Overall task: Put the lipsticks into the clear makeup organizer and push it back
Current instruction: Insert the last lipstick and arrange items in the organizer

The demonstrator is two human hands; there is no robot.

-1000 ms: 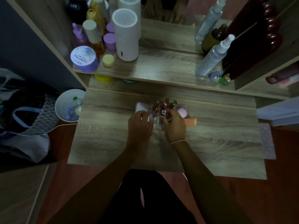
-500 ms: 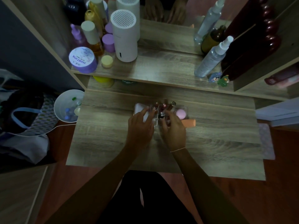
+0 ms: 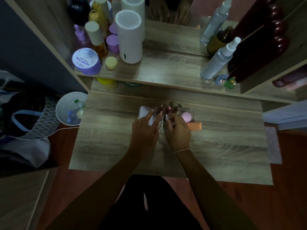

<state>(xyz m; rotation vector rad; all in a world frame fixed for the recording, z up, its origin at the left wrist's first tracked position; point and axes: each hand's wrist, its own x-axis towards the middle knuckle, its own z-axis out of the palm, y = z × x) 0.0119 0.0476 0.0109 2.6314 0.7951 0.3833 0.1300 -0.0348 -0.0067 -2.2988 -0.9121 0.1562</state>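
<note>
The clear makeup organizer (image 3: 191,112) stands on the wooden desk (image 3: 224,143), just past my hands. Several lipsticks (image 3: 169,108) stand upright in its middle slots. A white tube (image 3: 143,112) sits at its left end and a pink round sponge (image 3: 186,116) at its right end. My left hand (image 3: 144,130) has its fingers spread and resting against the organizer's near left side. My right hand (image 3: 179,130) curls its fingers at the near edge of the lipstick slots. Whether it holds a lipstick is hidden. An orange tube (image 3: 196,126) lies beside my right hand.
A shelf (image 3: 166,68) above the desk carries a white cylinder device (image 3: 130,37), a purple jar (image 3: 86,61), bottles and a spray bottle (image 3: 217,62). A mirror stands behind. A white bin (image 3: 69,108) sits left of the desk, with bags on the floor.
My left hand has opened its fingers and stretched them forward onto the organizer. The organizer and both hands have shifted slightly away from me toward the shelf.
</note>
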